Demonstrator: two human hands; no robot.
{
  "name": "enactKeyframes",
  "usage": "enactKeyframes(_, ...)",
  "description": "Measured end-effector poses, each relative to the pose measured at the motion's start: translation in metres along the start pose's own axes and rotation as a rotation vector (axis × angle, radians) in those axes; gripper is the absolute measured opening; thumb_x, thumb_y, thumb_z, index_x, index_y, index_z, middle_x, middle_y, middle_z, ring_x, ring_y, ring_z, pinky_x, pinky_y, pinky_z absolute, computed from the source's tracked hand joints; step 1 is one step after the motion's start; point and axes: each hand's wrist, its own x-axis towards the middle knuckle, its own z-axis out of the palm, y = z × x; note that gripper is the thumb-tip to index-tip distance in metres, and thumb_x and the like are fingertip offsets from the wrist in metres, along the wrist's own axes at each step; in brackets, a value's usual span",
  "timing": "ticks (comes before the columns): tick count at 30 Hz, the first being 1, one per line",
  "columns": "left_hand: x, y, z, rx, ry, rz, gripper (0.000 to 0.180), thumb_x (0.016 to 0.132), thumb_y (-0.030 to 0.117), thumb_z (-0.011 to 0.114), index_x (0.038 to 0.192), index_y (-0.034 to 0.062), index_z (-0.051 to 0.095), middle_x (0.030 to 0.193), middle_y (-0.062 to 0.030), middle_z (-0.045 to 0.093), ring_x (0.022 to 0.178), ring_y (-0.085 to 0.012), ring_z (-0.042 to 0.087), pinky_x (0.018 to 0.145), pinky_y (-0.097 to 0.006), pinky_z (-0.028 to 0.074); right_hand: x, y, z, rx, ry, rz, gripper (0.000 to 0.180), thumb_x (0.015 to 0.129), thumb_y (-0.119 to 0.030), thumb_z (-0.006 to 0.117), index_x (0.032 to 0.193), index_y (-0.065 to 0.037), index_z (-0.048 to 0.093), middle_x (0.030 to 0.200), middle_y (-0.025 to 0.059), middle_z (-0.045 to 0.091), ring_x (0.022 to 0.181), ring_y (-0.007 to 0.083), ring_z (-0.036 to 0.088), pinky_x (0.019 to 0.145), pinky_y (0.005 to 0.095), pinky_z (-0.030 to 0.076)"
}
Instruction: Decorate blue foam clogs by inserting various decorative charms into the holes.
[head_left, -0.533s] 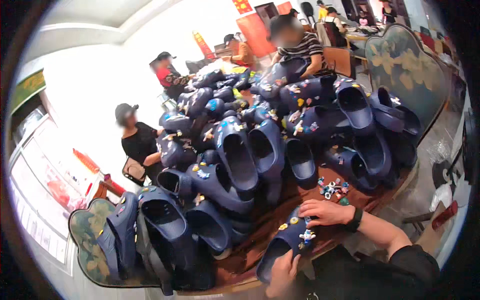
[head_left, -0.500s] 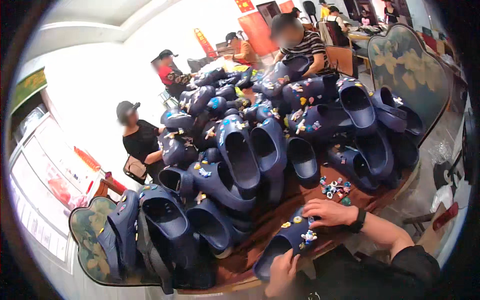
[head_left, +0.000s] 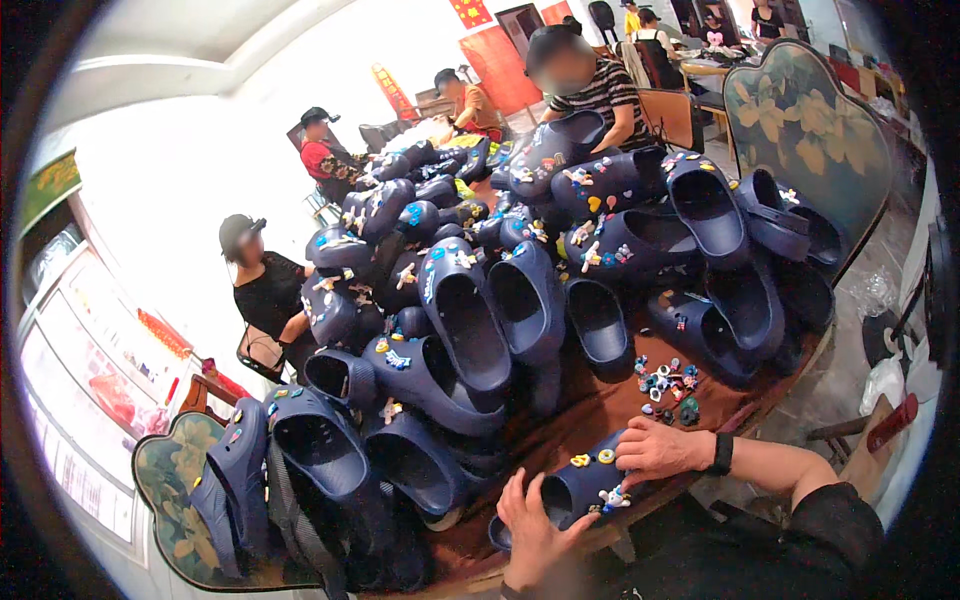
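Two hands work at one navy clog, which lies on the near edge of the brown table. The left hand is spread wide at the clog's opening, four fingers fanned on one side and the thumb stretched out toward the other. The right hand, with one black band on its wrist, has its fingers bent and bunched at the toe; whether they pinch anything, I cannot tell. At least three charms sit on the clog: two yellow, one of them a ring, and one white figure. Just beyond the right hand is one loose heap of charms, too jumbled to count. Past it rises one mound of clogs, overlapping too much for a count. Four people are around it: one in black, one in stripes, one in red, one in orange. Compared with half a second ago, the left hand is unwrapped from the clog's rim and fanned out, while the right remains at the toe
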Motion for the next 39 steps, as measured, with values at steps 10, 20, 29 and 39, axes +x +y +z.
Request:
enactKeyframes(10,-0.011,-0.027,0.031,0.117,-0.141,-0.017,0.095,0.074,0.066,0.07,0.14,0.0038,0.041,0.128,-0.0151,0.05,0.123,-0.0299,0.043,0.105,-0.049,0.023,0.006,-0.005,0.03,-0.006,0.211,-0.016,0.036,0.083,-0.029,0.075,0.066,-0.013,0.048,0.072,0.0012,0.049,0.07,0.0195,0.051,0.065,0.035,0.04)
enactKeyframes(20,-0.028,0.001,0.049,0.278,0.01,-0.161,0.086,0.076,0.071,0.064,0.133,0.0077,0.05,0.121,-0.0123,0.054,0.113,-0.0299,0.049,0.096,-0.052,0.03,0.005,-0.004,0.022,-0.251,0.299,0.109,0.034,0.076,-0.036,0.078,0.064,-0.014,0.055,0.061,0.0,0.046,0.064,0.0208,0.049,0.064,0.035,0.04)
enactKeyframes(29,-0.043,0.008,0.046,0.247,-0.001,-0.162,0.093,0.078,0.071,0.062,0.138,0.0034,0.041,0.124,-0.0146,0.05,0.117,-0.0304,0.043,0.098,-0.051,0.025,-0.009,0.023,-0.002,-0.216,0.25,0.568,0.035,0.084,-0.035,0.07,0.066,-0.009,0.055,0.068,0.0121,0.058,0.069,0.0319,0.058,0.065,0.0437,0.045)
enactKeyframes(39,-0.02,0.004,0.044,0.221,-0.007,-0.189,0.092,0.08,0.063,0.065,0.142,0.001,0.038,0.131,-0.0192,0.047,0.123,-0.0341,0.041,0.103,-0.053,0.024,0.017,0.044,-0.002,0.126,0.041,0.407,0.041,0.093,-0.029,0.061,0.122,-0.001,0.055,0.125,0.018,0.058,0.119,0.0357,0.053,0.104,0.0447,0.038)
